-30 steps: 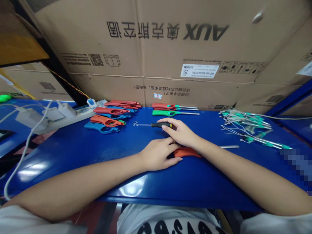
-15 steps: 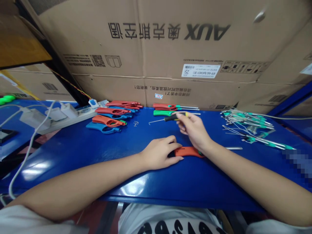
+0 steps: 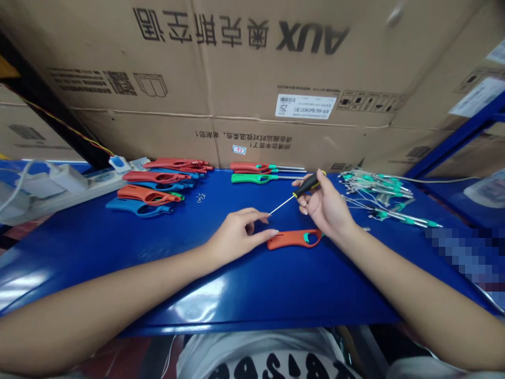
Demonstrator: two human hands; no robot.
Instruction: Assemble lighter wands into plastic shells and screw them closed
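My right hand grips a screwdriver by its black and yellow handle. The thin shaft slants down left, its tip at the index fingertip of my left hand. That hand's thumb and index finger are spread apart, the thumb touching the butt end of an orange gas lighter. The lighter lies on the blue table, with a green trigger in its loop; its metal tube is mostly hidden behind my right wrist. Whether a screw sits on the screwdriver tip is too small to tell.
Several red, orange and blue lighter shells lie at the left, near small screws. Red and green lighters with metal tubes lie at the back. Wired tube assemblies are at the right. A power strip and cardboard border the table.
The screwdriver has turned from nearly level to slanting, its tip coming down to my left index finger. My left hand has shifted off the lighter's body towards its end. The camera view has shifted slightly.
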